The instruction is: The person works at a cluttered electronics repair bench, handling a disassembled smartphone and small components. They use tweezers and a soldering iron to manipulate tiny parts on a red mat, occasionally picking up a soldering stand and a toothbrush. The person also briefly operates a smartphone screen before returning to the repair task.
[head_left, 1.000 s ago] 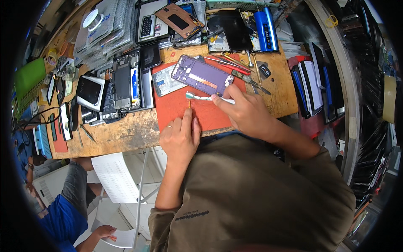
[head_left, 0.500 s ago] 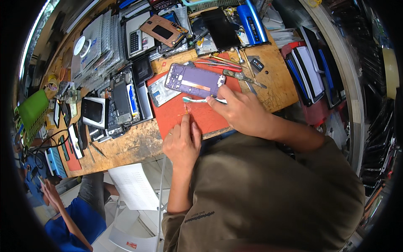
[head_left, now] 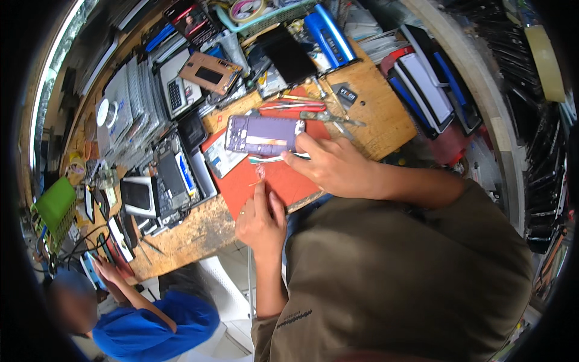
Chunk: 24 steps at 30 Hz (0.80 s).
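My right hand (head_left: 341, 168) is closed round a toothbrush (head_left: 265, 160), white with a teal edge. Its head points left over the red mat (head_left: 292, 184). Below the brush, the outstretched index finger of my left hand (head_left: 260, 224) touches a tiny thin orange strip (head_left: 258, 183) on the mat; its thumb stands apart and the other fingers are loosely bent. A purple phone frame (head_left: 259, 128) lies just above the brush, my right fingers close to its lower right corner. Partly under it sits a silver phone part (head_left: 222, 158).
Tweezers and red-handled tools (head_left: 292, 107) lie beyond the mat. Opened phone housings (head_left: 175, 172) and stacked clear packs (head_left: 132, 108) crowd the left. A blue cylinder (head_left: 329, 39) and a dark screen (head_left: 286, 55) stand behind. A person in blue (head_left: 157, 326) sits lower left.
The whole view has shifted and turned slightly, bringing more of the person in blue into sight. Both hands keep nearly the same place over the mat, the toothbrush still in my right hand.
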Each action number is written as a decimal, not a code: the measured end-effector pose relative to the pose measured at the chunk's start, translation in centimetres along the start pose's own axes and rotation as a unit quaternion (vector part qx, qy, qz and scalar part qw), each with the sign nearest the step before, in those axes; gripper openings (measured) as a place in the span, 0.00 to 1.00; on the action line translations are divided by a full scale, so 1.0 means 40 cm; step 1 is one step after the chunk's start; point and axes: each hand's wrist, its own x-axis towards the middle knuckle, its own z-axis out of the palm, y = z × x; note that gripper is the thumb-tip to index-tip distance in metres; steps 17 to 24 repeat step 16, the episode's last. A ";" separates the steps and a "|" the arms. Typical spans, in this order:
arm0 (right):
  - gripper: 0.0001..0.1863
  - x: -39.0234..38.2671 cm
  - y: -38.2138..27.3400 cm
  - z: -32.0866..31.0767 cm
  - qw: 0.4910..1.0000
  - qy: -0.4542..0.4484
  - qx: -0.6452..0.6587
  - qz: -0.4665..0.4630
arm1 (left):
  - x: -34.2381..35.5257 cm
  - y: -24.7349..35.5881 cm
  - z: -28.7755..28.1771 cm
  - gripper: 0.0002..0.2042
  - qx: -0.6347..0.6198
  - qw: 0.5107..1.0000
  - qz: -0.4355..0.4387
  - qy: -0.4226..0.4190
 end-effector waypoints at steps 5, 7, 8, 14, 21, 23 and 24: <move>0.22 0.037 0.125 -0.033 0.976 0.093 -0.121 0.158 | -0.001 0.002 -0.010 0.14 0.004 1.000 -0.011 -0.010; 0.24 0.074 0.200 -0.038 0.958 0.090 -0.171 0.212 | 0.001 0.002 -0.010 0.14 -0.015 1.000 -0.011 -0.007; 0.24 0.087 0.216 -0.038 0.945 0.061 -0.191 0.259 | 0.002 0.002 -0.011 0.14 -0.024 1.000 -0.014 -0.006; 0.22 0.112 0.133 -0.008 0.993 0.045 0.038 0.099 | -0.005 0.009 -0.016 0.14 0.008 0.999 -0.030 -0.009; 0.22 0.125 0.107 0.007 0.989 -0.029 0.124 0.069 | -0.004 0.016 -0.027 0.14 0.024 0.998 -0.041 -0.038; 0.22 0.125 0.107 0.007 0.989 -0.029 0.124 0.069 | -0.004 0.016 -0.027 0.14 0.024 0.998 -0.041 -0.038; 0.22 0.125 0.107 0.007 0.989 -0.029 0.124 0.069 | -0.004 0.016 -0.027 0.14 0.024 0.998 -0.041 -0.038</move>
